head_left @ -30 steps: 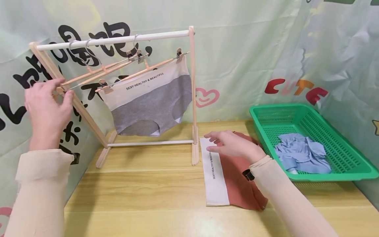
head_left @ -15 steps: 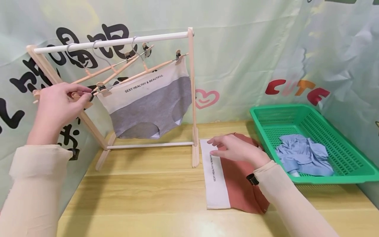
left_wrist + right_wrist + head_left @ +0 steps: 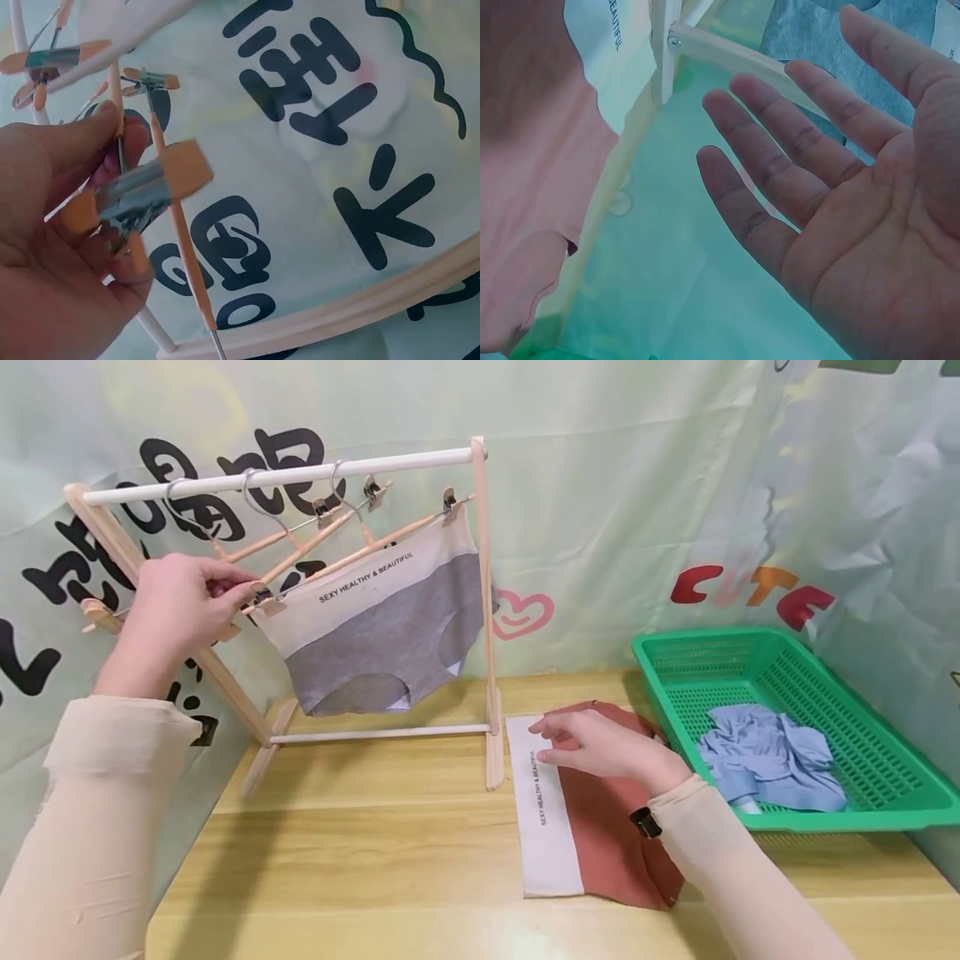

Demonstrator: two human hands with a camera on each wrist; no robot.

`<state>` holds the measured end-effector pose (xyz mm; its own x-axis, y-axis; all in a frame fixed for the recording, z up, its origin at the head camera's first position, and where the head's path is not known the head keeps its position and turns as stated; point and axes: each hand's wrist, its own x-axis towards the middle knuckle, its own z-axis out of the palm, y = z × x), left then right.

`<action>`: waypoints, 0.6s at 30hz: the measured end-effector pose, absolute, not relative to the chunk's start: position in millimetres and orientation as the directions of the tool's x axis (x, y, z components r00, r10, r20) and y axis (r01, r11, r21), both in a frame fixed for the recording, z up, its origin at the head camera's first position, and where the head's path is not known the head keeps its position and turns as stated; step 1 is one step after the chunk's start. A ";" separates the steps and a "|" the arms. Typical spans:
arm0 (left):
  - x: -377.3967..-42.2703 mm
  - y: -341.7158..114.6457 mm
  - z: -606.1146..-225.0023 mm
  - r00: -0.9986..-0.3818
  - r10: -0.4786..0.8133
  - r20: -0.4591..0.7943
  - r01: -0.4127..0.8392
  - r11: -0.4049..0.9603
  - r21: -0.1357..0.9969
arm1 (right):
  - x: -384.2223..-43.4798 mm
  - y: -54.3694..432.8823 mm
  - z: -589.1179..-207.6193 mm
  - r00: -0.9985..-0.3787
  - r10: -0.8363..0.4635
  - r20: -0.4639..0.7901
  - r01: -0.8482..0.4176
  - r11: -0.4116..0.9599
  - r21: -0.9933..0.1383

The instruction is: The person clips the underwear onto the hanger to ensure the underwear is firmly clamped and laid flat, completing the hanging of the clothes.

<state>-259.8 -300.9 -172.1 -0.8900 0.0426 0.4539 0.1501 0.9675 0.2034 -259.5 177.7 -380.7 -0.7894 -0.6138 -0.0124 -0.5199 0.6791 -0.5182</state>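
My left hand [image 3: 180, 610] pinches the near end of a wooden clip hanger [image 3: 318, 538] that hooks over the rack's top rail. In the left wrist view, thumb and fingers close on the hanger's bar, with a metal-and-wood clip [image 3: 139, 191] in front of them. Grey underpants [image 3: 386, 627] with a white waistband hang from another clip hanger, just right of that hand. Over rust-red underpants [image 3: 615, 827] lying flat on the table, my right hand [image 3: 600, 745] is held with nothing in it. Its fingers are spread and relaxed in the right wrist view.
The wooden rack [image 3: 486, 610] with a white top rail stands at the back left. A third clip hanger [image 3: 247, 548] hangs left of the held one. On the right, a green basket [image 3: 885, 814] contains crumpled blue cloth [image 3: 772, 760]. A printed curtain backs the table [image 3: 375, 860].
The left hand has shifted right from the rack's left post, swinging the near end of the middle hanger toward the grey underpants. The right hand has barely moved.
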 end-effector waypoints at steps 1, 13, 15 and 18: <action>-258.8 -302.1 -173.4 -0.883 0.042 0.467 0.153 0.967 0.204 | -259.5 177.9 -380.6 -0.789 -0.614 -0.011 -0.521 0.678 -0.518; -243.9 -328.8 -182.5 -0.784 -0.056 0.619 0.157 0.946 0.284 | -260.8 182.8 -380.0 -0.781 -0.625 0.008 -0.541 0.670 -0.509; -242.9 -330.9 -182.0 -0.770 -0.056 0.636 0.173 0.941 0.292 | -261.1 183.4 -380.3 -0.783 -0.623 0.005 -0.536 0.670 -0.514; -240.0 -333.8 -180.9 -0.758 -0.059 0.649 0.192 0.931 0.309 | -261.2 183.7 -379.7 -0.785 -0.619 -0.001 -0.529 0.671 -0.520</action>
<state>-240.0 -333.8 -180.9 -0.7583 -0.0592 0.6492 0.1919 0.9315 0.3091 -261.2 183.7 -379.7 -0.7851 -0.6194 -0.0005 -0.5290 0.6709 -0.5197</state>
